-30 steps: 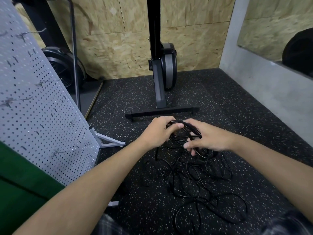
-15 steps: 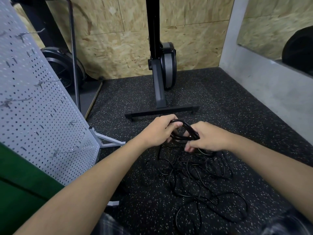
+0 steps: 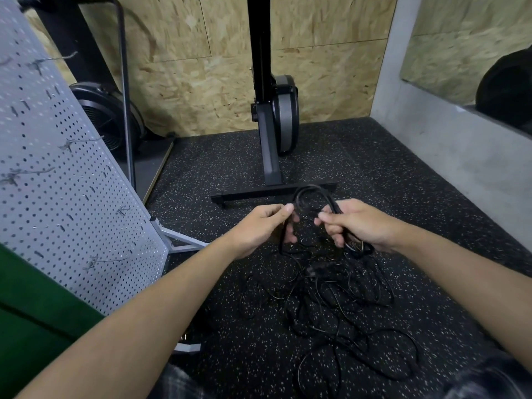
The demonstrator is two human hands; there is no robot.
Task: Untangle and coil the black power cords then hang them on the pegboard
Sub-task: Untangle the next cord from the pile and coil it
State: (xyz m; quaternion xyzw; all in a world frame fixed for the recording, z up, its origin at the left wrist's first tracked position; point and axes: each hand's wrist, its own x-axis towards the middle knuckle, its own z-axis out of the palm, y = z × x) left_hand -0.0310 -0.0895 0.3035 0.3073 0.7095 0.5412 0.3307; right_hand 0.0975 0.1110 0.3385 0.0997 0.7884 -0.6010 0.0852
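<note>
A tangle of black power cords [image 3: 325, 306] lies on the speckled rubber floor in front of me. My right hand [image 3: 357, 223] grips a small bundle of coiled cord loops [image 3: 313, 194] that arch up between both hands. My left hand [image 3: 264, 223] pinches a strand of the same cord at the loop's left side; from there the cord hangs down into the pile. The grey pegboard [image 3: 57, 180] leans at the left, with several wire hooks [image 3: 103, 260] sticking out of it, all bare.
A black exercise machine [image 3: 273, 122] stands on a crossbar foot [image 3: 270, 194] just beyond my hands. A fan-like wheel [image 3: 103, 116] sits behind the pegboard's metal leg [image 3: 178, 240]. A concrete wall [image 3: 449, 156] runs along the right. A green surface [image 3: 34, 318] is at the lower left.
Both hands have risen and moved apart a little, and the cord loop between them has opened wider and arches higher. The pile on the floor has barely shifted.
</note>
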